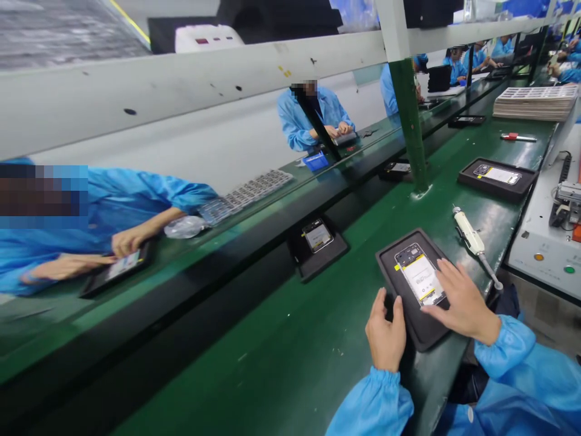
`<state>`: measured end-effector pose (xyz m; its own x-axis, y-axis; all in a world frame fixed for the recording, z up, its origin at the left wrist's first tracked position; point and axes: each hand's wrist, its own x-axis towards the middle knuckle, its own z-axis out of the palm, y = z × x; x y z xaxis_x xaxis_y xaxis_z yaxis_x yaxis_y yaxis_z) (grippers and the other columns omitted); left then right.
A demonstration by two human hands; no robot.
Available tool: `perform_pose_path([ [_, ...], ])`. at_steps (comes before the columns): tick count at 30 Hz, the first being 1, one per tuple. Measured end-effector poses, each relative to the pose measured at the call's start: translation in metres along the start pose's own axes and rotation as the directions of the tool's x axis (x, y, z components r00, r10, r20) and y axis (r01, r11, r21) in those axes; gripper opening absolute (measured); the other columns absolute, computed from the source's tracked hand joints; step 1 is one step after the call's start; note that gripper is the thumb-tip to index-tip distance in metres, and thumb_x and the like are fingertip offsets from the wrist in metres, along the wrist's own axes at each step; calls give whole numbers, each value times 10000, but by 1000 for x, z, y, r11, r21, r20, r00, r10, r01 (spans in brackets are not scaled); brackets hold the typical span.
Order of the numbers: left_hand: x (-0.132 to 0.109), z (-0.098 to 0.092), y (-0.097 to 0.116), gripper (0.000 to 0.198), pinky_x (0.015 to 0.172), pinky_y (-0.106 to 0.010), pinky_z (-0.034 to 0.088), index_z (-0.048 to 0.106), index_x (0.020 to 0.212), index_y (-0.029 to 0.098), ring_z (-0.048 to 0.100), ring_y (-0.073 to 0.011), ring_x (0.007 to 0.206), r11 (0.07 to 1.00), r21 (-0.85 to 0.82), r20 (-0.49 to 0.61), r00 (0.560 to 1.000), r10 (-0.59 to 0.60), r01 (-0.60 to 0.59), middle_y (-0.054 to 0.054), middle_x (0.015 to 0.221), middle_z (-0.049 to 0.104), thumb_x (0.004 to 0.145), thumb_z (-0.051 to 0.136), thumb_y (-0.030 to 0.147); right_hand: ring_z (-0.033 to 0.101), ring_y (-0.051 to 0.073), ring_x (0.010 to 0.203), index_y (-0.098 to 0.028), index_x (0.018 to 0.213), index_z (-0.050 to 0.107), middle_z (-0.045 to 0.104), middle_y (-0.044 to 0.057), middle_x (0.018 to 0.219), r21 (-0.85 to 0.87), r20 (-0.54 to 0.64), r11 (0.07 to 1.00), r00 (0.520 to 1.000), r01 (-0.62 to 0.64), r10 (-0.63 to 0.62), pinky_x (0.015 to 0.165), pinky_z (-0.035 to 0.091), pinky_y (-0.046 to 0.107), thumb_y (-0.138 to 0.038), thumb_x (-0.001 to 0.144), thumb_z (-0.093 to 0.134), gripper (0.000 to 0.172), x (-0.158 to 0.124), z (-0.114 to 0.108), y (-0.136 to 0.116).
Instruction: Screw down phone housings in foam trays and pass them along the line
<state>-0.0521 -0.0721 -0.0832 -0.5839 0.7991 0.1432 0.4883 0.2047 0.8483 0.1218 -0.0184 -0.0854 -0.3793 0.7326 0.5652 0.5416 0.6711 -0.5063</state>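
Left hand (385,333) resting unclenched on the seven o'clock corner of a black rectangular tray (391,261), right hand (459,301) open, fingertips on the open-backed smartphone (417,272) lying in the tray, white electric screwdriver (472,241) at two o'clock

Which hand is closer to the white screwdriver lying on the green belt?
Right. The right hand rests on the phone in the black tray, close beside the screwdriver; the left hand sits on the tray's opposite edge, farther off.

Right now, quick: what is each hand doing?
Left hand: resting on the near edge of the black tray; grip cannot be told.
Right hand: open, fingers touching the phone in the tray.
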Motion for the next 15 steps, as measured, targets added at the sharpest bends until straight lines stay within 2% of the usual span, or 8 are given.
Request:
perform_pose_path([
  [2, 1, 3, -4, 485, 906, -428, 555, 620, 1211, 131, 665, -277, 1045, 998, -12, 60, 997, -58, 58, -165, 1173, 683, 852, 534, 444, 356, 421, 1345, -141, 1396, 441, 382, 236, 1454, -35, 70, 999, 997, -8, 10, 1077, 312, 676, -571, 717, 743, 859, 0, 8, -9],
  [3, -1, 4, -4, 493, 899, -431, 559, 620, 1212, 127, 672, -279, 1026, 998, -9, 77, 995, -68, 69, -163, 1150, 693, 859, 522, 456, 343, 427, 1351, -139, 1407, 423, 356, 239, 1469, -51, 91, 999, 996, -13, 18, 1068, 319, 679, -573, 699, 755, 895, 0, 8, -8],
  [5, -5, 1, -5, 508, 896, -430, 563, 615, 1220, 126, 671, -282, 1034, 998, -3, 75, 996, -57, 57, -161, 1159, 689, 857, 529, 470, 352, 411, 1352, -154, 1412, 415, 349, 223, 1479, -84, 93, 996, 995, -30, 38, 1053, 353, 662, -510, 742, 733, 823, 0, -2, 5],
  [8, -12, -7, -5, 516, 925, -423, 557, 614, 1224, 130, 655, -282, 1076, 999, 30, 45, 998, 41, -42, -162, 1216, 660, 845, 564, 477, 414, 341, 1330, -181, 1401, 436, 394, 176, 1464, -157, 39, 987, 999, -30, 37, 1059, 402, 579, -309, 870, 592, 568, 6, -37, 53],
  [10, -16, -12, -5, 503, 954, -434, 545, 623, 1209, 123, 629, -289, 1127, 988, 73, 32, 991, 133, -135, -169, 1244, 641, 854, 557, 473, 402, 318, 1344, -167, 1394, 448, 390, 168, 1469, -260, 50, 965, 999, 13, 0, 1073, 402, 543, -178, 876, 512, 522, 20, -63, 94],
  [13, -23, -17, -3, 431, 978, -438, 535, 641, 1182, 135, 601, -285, 1171, 963, 106, 35, 969, 246, -248, -157, 1266, 628, 882, 534, 425, 300, 362, 1394, -137, 1404, 431, 323, 184, 1508, -468, 213, 870, 975, 159, -64, 1076, 347, 604, -60, 801, 507, 612, 55, -86, 146],
  [15, -28, -16, -1, 366, 984, -429, 533, 654, 1160, 159, 599, -273, 1174, 940, 119, 44, 948, 315, -318, -141, 1279, 624, 891, 535, 377, 283, 364, 1401, -154, 1403, 430, 322, 170, 1513, -508, 380, 791, 913, 342, -150, 1077, 313, 632, -19, 778, 509, 644, 79, -86, 169],
])
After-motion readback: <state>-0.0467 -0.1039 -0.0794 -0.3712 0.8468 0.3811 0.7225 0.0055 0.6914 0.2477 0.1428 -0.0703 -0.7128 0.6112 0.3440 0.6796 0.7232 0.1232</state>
